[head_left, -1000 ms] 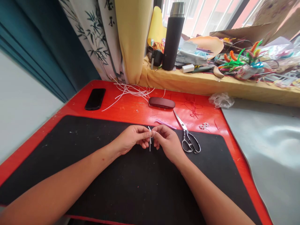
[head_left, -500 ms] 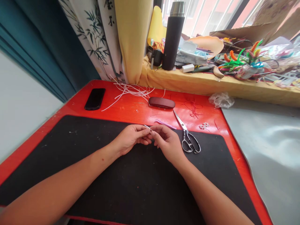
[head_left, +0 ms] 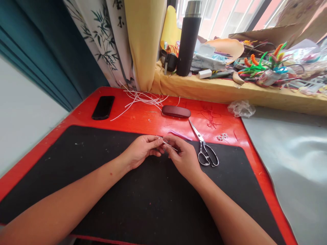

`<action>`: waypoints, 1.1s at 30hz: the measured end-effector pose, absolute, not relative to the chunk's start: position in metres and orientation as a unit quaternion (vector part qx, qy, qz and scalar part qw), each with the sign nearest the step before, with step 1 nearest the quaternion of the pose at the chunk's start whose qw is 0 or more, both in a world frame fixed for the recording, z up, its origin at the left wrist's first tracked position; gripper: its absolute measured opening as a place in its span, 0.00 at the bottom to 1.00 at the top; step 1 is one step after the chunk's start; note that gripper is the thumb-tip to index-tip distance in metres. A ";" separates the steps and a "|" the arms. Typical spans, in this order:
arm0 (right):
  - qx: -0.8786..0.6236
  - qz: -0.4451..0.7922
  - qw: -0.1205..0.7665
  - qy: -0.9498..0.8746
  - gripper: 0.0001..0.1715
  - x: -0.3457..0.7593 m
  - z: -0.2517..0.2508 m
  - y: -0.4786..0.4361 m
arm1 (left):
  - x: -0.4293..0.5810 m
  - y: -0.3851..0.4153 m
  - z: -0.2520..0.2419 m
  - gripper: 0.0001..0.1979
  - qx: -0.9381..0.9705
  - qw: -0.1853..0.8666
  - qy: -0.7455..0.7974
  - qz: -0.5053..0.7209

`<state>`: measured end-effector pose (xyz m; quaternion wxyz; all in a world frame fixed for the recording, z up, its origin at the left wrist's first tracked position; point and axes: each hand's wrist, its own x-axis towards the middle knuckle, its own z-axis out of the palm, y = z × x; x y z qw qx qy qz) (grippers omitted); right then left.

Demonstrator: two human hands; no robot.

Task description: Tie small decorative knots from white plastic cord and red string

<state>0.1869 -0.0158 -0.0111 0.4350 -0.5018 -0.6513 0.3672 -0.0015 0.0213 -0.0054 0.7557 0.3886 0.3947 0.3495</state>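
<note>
My left hand (head_left: 143, 149) and my right hand (head_left: 182, 156) meet above the black mat (head_left: 143, 200), thumbs and forefingers pinched close together. Between them runs a thin white strand (head_left: 170, 146); a small curve of it shows above the fingertips, and a straight length lies across my right fingers. Both hands are closed on it, though the fingers hide part of the strand. Just right of my right hand lie metal scissors (head_left: 209, 154), blades pointing away. A purple strip (head_left: 180, 135), perhaps tweezers, rests beyond my fingertips.
On the red table (head_left: 143, 119) are a black phone (head_left: 103, 108), a tangle of white strands (head_left: 145, 98), a maroon case (head_left: 176, 111), red threads (head_left: 211, 119) and a small beaded piece (head_left: 222, 136). A black flask (head_left: 189, 41) stands on the cluttered sill (head_left: 201, 87).
The white strand has shifted: earlier a short end stuck up between the fingertips, now it curves there and a length lies across my right fingers. Both hands stay nearly in place.
</note>
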 end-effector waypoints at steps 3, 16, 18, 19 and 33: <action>-0.501 0.387 0.436 -0.639 0.12 0.187 -0.011 -0.015 | -0.003 0.023 -0.003 0.20 0.405 0.748 0.397 0.344; -0.499 0.425 0.436 -0.617 0.14 0.187 -0.011 -0.015 | -0.005 0.023 -0.002 0.22 0.443 0.707 0.409 0.370; -0.498 0.426 0.435 -0.617 0.13 0.187 -0.010 -0.015 | -0.005 0.023 -0.002 0.21 0.471 0.683 0.413 0.376; -0.496 0.427 0.437 -0.617 0.13 0.187 -0.009 -0.016 | -0.005 0.023 -0.001 0.19 0.486 0.669 0.415 0.379; -0.505 0.429 0.432 -0.612 0.12 0.187 -0.012 -0.015 | -0.004 0.020 0.001 0.16 0.556 0.599 0.428 0.385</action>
